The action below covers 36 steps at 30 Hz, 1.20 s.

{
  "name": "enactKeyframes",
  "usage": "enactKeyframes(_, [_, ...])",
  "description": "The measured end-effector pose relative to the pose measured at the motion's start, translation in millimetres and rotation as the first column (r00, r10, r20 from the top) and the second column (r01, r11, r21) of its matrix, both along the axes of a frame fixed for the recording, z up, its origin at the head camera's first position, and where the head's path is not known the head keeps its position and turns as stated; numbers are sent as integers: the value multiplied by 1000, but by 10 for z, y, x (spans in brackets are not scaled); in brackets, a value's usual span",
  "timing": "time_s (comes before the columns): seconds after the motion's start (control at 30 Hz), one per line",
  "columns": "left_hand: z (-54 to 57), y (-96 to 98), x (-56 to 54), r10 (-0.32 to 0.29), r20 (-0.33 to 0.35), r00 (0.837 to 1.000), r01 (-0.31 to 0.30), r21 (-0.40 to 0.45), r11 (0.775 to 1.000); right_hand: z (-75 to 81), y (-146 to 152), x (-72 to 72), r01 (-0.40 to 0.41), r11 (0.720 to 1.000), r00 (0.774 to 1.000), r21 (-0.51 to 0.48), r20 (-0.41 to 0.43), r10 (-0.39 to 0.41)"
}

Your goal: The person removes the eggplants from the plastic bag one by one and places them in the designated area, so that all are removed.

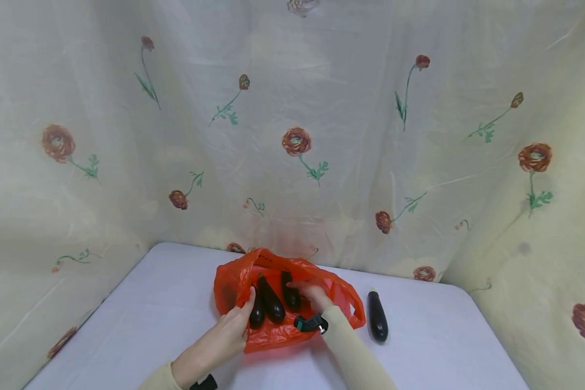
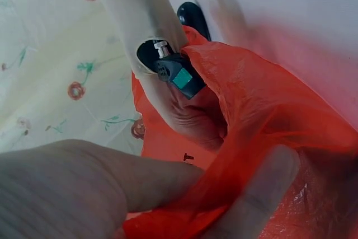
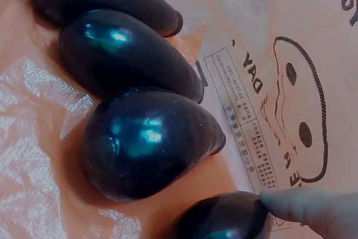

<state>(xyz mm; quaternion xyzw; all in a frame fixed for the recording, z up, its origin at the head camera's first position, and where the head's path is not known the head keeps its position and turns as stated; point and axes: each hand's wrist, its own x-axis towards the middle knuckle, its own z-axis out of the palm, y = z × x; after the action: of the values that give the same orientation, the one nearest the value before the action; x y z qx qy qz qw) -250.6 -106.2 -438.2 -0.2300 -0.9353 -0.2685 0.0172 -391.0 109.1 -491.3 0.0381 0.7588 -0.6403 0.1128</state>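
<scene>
From where I stood, the person's left hand (image 1: 231, 327) had the rim of a red plastic bag (image 1: 273, 341) pinched between thumb and fingers, probably because such thin film would slump together without support. The right hand (image 1: 315, 296) reached inside the bag's mouth, one digit lying against an eggplant (image 1: 292, 299); its remaining fingers were hidden, so I couldn't tell whether they pinched it or merely touched. Beside that one, three other eggplants (image 3: 131, 54) lay in a row inside the bag, narrow ends pointing much the same way, an arrangement that seemed to save room. A lone eggplant (image 1: 377, 319) rested outside on the white desk (image 1: 175, 303), just beside the bag's right edge, where I judged it handy for the right arm.

They were so dark a purple they passed for black, smooth and glossy, fat at one end and tapering toward the other, with bright patches of light on their skins. Black printing (image 3: 305, 135) marked the plastic near them.
</scene>
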Motion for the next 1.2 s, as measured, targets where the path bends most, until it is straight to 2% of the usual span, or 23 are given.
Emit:
enactKeyframes(0.2, [-5, -14, 10, 0, -27, 1000, 0, 0, 1000, 20, -47, -19, -1, 997, 1000, 79, 29, -1])
enactKeyframes(0.37, [4, -10, 3, 11, 8, 1000, -11, 8, 1000, 27, -49, -30, -6, 991, 1000, 134, 8, 5])
enactKeyframes(0.67, [9, -19, 8, -4, 13, 1000, 4, 16, 1000, 26, -16, -6, 4, 996, 1000, 85, 13, -5])
enactKeyframes(1.0, [-1, -10, -5, 1, 14, 1000, -1, 12, 1000, 92, 10, 58, 48, 998, 995, 48, 80, -52])
enactKeyframes(1.2, [-8, -2, 1, 13, 3, 1000, -13, 6, 1000, 100, 27, 109, 25, 1000, 995, 9, 96, -26])
